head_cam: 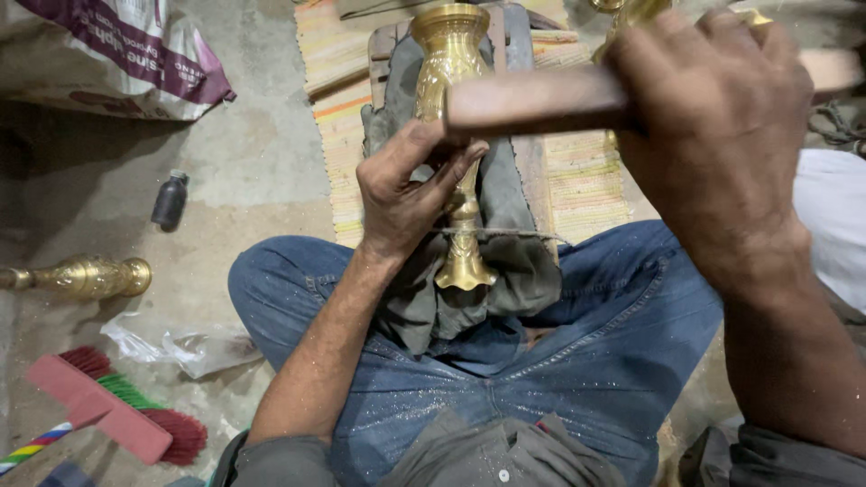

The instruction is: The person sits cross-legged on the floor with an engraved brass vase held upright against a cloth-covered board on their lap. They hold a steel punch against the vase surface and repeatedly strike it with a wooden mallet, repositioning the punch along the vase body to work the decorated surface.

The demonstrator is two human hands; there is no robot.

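Steadying tall engraved brass vase (pixel 454 135), laid lengthwise on grey cloth (pixel 505 271) over lap at 12 o'clock; left hand (pixel 406 194) pinched at vase's narrow waist, possibly around a small tool, not discernible. Right hand (pixel 713 135) clamped on brown wooden mallet handle (pixel 532 104), raised at 2 o'clock. Step judged: chasing or hammering surface. Next blow needs true aim, firm hold. Second brass vase (pixel 86 277) lying at 9 o'clock.

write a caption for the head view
Left hand steadies a brass vase on cloth while right hand grips a wooden handle.
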